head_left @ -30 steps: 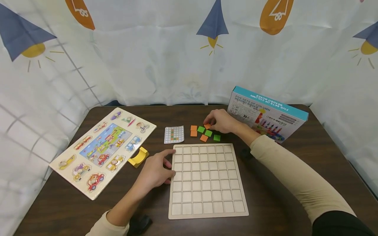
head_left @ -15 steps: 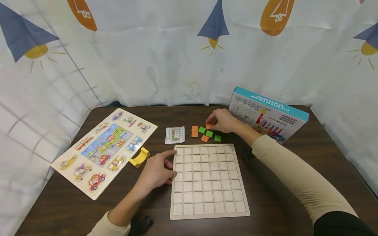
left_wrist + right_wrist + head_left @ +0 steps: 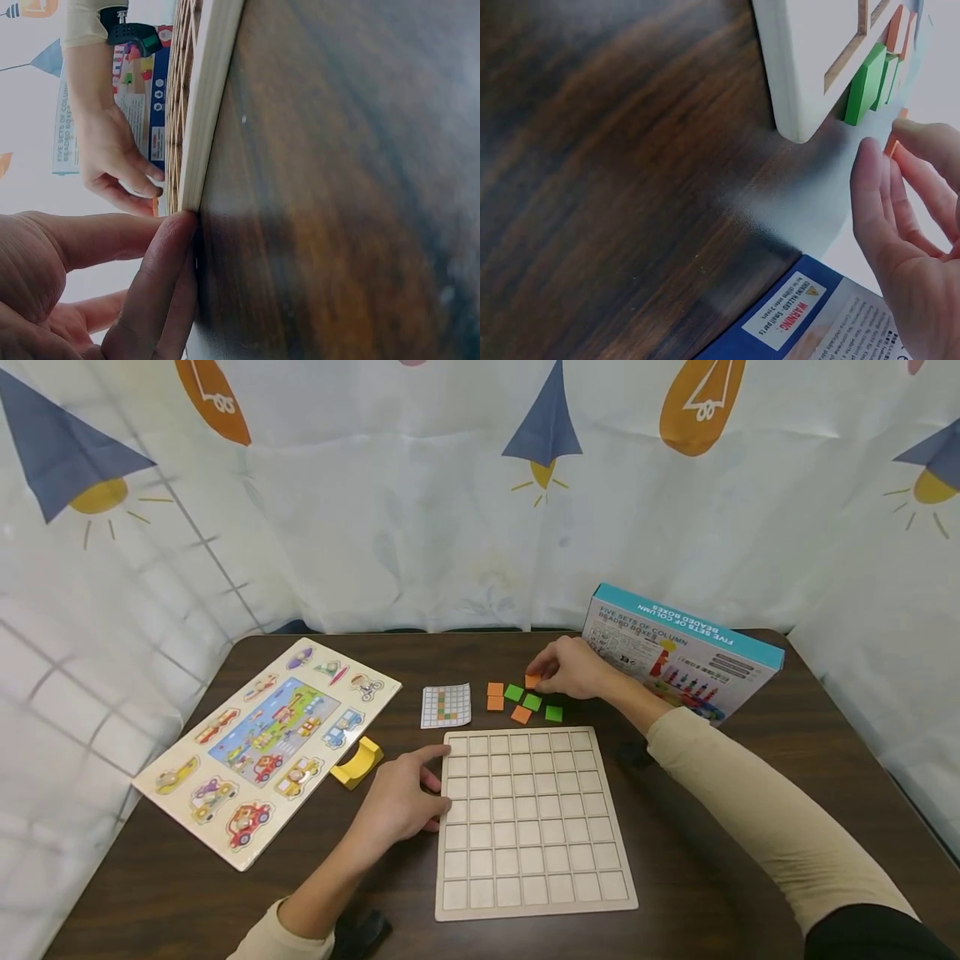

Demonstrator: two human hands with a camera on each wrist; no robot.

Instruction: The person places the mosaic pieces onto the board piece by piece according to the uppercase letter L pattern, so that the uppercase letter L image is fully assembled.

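Note:
In the head view, my left hand rests at the left edge of a pale wooden grid board. The left wrist view has its thumb and a finger touching the board's side. My right hand pinches an orange square tile between thumb and fingers, just behind the board. Green tiles and other orange tiles lie flat around it, several in all. To their left is a small card with a coloured grid pattern. The right wrist view shows only a sliver of the pinched tile.
A picture puzzle board lies at the left, with a yellow curved block by its right edge. A teal-topped box stands behind my right forearm. A white printed curtain hangs beyond the dark wooden table.
The view has shifted slightly. My right hand keeps its pinch on the orange tile, and my left hand stays at the board's edge.

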